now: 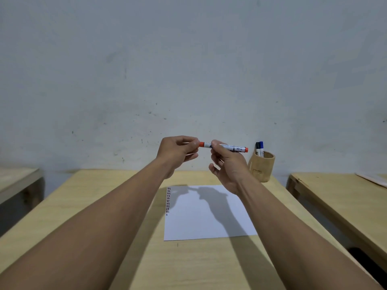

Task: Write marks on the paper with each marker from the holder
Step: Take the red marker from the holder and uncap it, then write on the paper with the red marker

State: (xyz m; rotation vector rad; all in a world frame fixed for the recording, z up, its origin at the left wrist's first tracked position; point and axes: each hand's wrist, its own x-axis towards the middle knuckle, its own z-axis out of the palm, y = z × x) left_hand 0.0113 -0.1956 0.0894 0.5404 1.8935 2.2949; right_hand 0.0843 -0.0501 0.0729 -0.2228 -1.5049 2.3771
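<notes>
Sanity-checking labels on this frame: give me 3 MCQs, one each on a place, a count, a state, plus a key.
1. Where is the holder relative to the paper?
A. far right of it, by the wall
B. on top of it
C. near left of it

2. How many markers stand in the holder?
A. none
B. two
C. five

3. What are the hands doing?
A. resting flat on the table
B. both gripping the orange marker in the air
C. pressing the marker to the paper

Key: 1 A, the holder sits past the paper's far right corner. 2 B, a black cap and a blue cap stick out. 3 B, the left hand pinches one orange end and the right hand holds the barrel.
</notes>
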